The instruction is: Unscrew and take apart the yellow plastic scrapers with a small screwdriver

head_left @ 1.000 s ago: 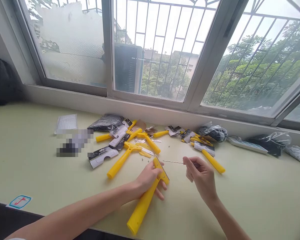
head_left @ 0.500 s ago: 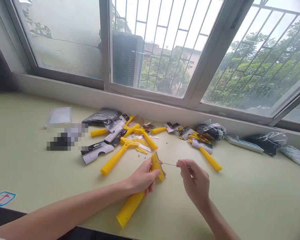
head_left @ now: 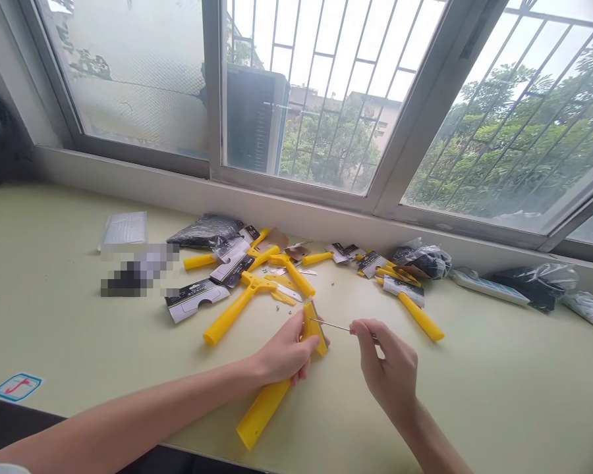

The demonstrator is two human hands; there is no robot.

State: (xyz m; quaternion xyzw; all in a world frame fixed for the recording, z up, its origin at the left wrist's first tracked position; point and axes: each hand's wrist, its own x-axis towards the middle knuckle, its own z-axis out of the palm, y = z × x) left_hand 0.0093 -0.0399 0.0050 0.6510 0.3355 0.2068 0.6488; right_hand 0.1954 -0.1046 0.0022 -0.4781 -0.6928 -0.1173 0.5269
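My left hand (head_left: 290,349) is closed round the head end of a yellow scraper (head_left: 263,413), whose thick handle slants down toward the table's front edge. A dark blade edge runs along the right side of its head. My right hand (head_left: 389,355) pinches the reddish handle of a thin screwdriver (head_left: 333,325). The shaft points left, and its tip meets the face of the scraper head. Just beyond my left hand lie another yellow scraper (head_left: 232,309), loose yellow head pieces (head_left: 281,296) and several small screws (head_left: 278,309).
Printed cards (head_left: 196,299) and more yellow scrapers (head_left: 420,316) spread across the table (head_left: 514,382). Black plastic bags (head_left: 206,230) and a white power strip (head_left: 490,287) lie along the window wall. A clear plastic box (head_left: 123,228) is at the back left. A marked sticker (head_left: 17,386) is at the front left.
The whole view has shifted slightly, so everything appears a little further right. Both hands keep their grips, and the screwdriver tip stays on the scraper head.
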